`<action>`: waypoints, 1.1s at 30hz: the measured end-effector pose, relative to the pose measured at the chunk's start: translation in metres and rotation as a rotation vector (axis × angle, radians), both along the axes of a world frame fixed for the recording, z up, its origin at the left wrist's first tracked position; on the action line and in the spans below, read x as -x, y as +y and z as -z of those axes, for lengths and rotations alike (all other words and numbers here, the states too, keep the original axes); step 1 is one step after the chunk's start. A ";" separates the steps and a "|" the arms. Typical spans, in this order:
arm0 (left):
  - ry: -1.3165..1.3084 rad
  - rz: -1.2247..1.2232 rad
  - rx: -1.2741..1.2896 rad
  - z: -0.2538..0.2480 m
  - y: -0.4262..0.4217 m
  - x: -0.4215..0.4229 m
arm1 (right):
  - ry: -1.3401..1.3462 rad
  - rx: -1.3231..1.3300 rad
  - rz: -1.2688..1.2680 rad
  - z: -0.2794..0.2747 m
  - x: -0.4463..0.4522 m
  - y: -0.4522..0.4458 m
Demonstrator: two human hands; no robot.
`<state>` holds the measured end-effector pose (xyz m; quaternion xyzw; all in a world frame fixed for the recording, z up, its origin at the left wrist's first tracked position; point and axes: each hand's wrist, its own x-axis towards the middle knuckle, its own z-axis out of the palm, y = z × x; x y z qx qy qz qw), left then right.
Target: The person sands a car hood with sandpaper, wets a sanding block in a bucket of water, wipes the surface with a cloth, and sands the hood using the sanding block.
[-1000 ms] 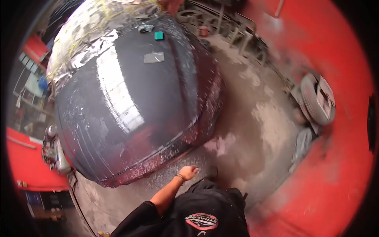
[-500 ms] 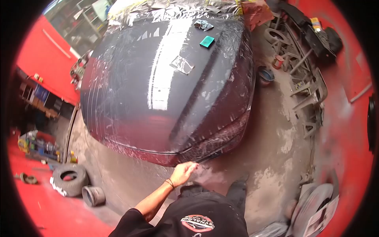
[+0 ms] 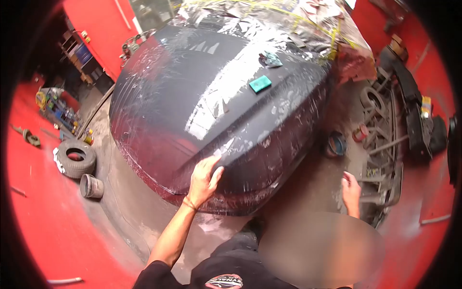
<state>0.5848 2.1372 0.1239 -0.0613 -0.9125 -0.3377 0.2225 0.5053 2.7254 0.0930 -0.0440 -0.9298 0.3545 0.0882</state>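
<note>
Hood (image 3: 185, 103) lies at twelve o'clock; the left hand (image 3: 203, 180) has come over its near edge, within touch, grip parted, contact unclear. At four o'clock the right hand (image 3: 351, 191) has appeared, released, apart from it.

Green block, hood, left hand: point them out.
Green block (image 3: 260, 84): head view, middle of its top.
Hood (image 3: 175, 91): head view, dark surface.
Left hand (image 3: 202, 182): head view, back of hand.

Two hands (image 3: 203, 180) (image 3: 352, 192), one car hood (image 3: 163, 96), one green block (image 3: 260, 84) and one crumpled cloth (image 3: 272, 59) are showing.
</note>
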 end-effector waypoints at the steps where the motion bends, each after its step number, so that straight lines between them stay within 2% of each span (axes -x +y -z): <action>1: 0.048 -0.020 0.018 -0.003 0.001 0.028 | 0.040 0.002 -0.097 -0.008 0.028 -0.038; 3: 0.084 -0.089 0.067 -0.005 -0.001 0.077 | 0.044 0.054 -0.215 -0.013 0.070 -0.107; 4: 0.093 -0.139 0.092 -0.011 -0.002 0.104 | -0.030 0.042 -0.269 -0.041 0.087 -0.140; 8: 0.082 -0.340 0.255 0.000 -0.013 0.197 | 0.186 -0.034 -0.528 -0.081 0.185 -0.218; 9: -0.036 -0.393 0.290 0.014 -0.017 0.216 | 0.273 -0.063 -0.573 -0.082 0.214 -0.231; 13: -0.263 -0.542 0.304 0.027 -0.015 0.255 | 0.509 -0.180 -0.663 -0.112 0.324 -0.285; 15: -0.281 -0.584 0.344 0.030 -0.007 0.254 | 0.490 -0.197 -0.648 -0.127 0.372 -0.311; 21: -0.314 -0.715 0.291 0.020 0.031 0.254 | 0.550 -0.326 -0.740 -0.090 0.511 -0.380; 22: -0.336 -0.729 0.311 0.020 0.031 0.257 | 0.474 -0.375 -0.759 -0.086 0.514 -0.385; 24: -0.403 -0.745 0.308 0.016 0.020 0.266 | 0.543 -0.509 -0.780 -0.080 0.508 -0.388; 25: -0.403 -0.775 0.302 0.014 0.008 0.277 | 0.631 -0.304 -0.870 -0.074 0.512 -0.387; 28: -0.421 -0.847 0.277 0.005 -0.055 0.319 | 0.578 -0.274 -0.890 -0.062 0.524 -0.384; 29: -0.430 -0.858 0.264 0.000 -0.078 0.333 | 0.758 -0.241 -0.911 -0.073 0.520 -0.387; 30: -0.440 -0.863 0.254 0.000 -0.091 0.343 | 0.708 -0.226 -0.965 -0.079 0.519 -0.392; 32: -0.425 -0.886 0.346 0.000 -0.070 0.353 | 0.606 -0.190 -1.086 -0.088 0.516 -0.411; 33: -0.411 -0.912 0.393 -0.006 -0.055 0.358 | 0.655 -0.155 -1.144 -0.095 0.511 -0.432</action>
